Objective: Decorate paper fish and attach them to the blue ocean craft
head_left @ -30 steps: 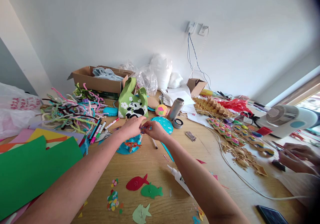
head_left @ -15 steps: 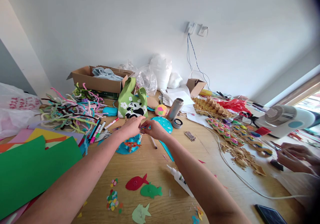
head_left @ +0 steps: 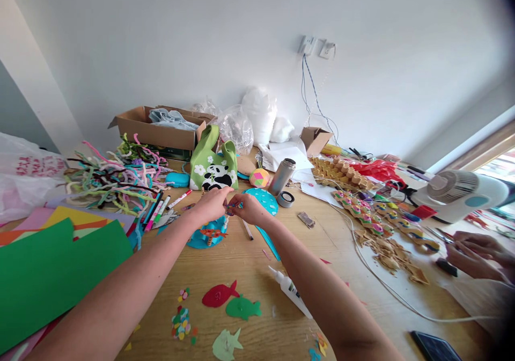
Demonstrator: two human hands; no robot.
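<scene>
My left hand and my right hand meet over a blue round paper craft with an orange paper fish on its near side. Both hands are closed, fingertips together at a small bluish bit that is mostly hidden. Behind my right hand lies a blue paper disc with pale marks. Nearer me are a red paper fish, a green paper fish and a pale green paper fish. A white glue bottle lies beside my right forearm.
Green card sheets and a heap of pipe cleaners are at left. A panda bag and steel flask stand behind. At right are painted egg-carton pieces, a white fan and another person's hands.
My fingers have shifted very slightly around the small piece. The paper fish, the glue bottle and the blue craft stay where they were.
</scene>
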